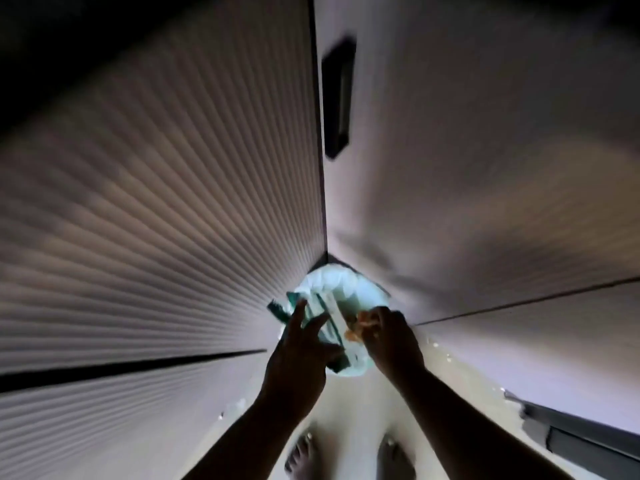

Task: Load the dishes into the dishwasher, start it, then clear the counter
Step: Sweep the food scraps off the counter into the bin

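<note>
A bin lined with a pale bag (349, 284) stands on the floor in the corner, below me. Over its mouth lies a green-and-white wrapper (330, 323). My left hand (301, 344) has its fingers straight and spread, and they press on the left side of that wrapper. My right hand (391, 337) is over the bin's right rim. Its curled fingers pinch an orange scrap (360, 323) that touches the wrapper. The inside of the bin is hidden by the wrapper and my hands.
A ribbed panel (173, 220) rises on the left and a flat cabinet front (467, 168) with a dark recessed handle (339, 95) on the right; they meet behind the bin. My bare feet (301, 455) stand on the light floor. A dark fixture (571, 434) sits low right.
</note>
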A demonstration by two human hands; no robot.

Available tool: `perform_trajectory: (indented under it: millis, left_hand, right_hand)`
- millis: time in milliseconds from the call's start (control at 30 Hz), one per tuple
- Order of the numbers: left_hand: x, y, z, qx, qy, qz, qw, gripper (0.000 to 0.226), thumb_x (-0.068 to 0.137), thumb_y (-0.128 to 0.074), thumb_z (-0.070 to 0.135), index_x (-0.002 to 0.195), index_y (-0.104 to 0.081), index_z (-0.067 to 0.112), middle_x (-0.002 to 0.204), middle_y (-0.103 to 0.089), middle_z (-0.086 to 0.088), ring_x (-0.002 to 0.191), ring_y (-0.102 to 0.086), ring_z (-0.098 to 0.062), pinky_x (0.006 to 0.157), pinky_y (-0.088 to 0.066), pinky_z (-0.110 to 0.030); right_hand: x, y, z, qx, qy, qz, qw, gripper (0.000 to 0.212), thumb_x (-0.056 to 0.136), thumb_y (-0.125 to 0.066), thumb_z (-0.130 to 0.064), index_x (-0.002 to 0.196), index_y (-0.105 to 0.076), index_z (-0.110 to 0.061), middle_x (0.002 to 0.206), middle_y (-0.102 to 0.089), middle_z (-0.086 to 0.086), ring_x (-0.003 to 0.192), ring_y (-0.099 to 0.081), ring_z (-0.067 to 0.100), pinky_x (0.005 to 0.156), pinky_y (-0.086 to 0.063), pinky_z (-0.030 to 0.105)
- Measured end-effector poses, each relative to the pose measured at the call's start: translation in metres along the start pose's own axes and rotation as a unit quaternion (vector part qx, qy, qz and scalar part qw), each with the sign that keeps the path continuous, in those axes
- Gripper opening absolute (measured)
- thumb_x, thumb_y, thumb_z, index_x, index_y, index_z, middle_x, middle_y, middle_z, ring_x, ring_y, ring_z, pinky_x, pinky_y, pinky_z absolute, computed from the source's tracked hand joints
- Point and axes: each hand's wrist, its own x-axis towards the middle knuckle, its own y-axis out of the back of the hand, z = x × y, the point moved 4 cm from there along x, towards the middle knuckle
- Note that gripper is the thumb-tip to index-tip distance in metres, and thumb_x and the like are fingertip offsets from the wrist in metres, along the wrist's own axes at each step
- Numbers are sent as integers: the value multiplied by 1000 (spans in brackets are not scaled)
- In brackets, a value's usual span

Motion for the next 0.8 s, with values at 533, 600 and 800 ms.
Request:
perform_trajectory:
  millis: [533, 600, 800]
  left_hand:
    - [16, -121, -64, 77, 75, -314, 943, 88, 88, -46, 60, 153, 4, 28, 160, 14, -2, 146, 16, -26, 116, -24, -43]
    - [7, -95, -44, 45, 118, -316, 940, 82, 92, -39, 62, 153, 0, 25, 161, 7, -2, 148, 8, -22, 116, -21, -39]
    - [-40, 20, 44, 46, 136, -323, 935, 77, 95, -28, 61, 154, -1, 20, 161, 2, -4, 148, 2, -25, 120, -6, -39]
  right_hand:
    - [92, -92, 30, -153, 175, -49, 971, 51, 97, -48, -25, 145, -33, -18, 141, -44, 6, 129, -45, 23, 102, -42, 35]
    - [64, -65, 24, -159, 199, -18, 967, 48, 95, -49, -24, 141, -41, -15, 133, -51, 6, 125, -47, 25, 101, -42, 35]
    - [-54, 28, 3, -210, 218, 7, 953, 66, 66, -80, -32, 121, -59, -2, 104, -67, 16, 98, -64, 38, 84, -55, 45]
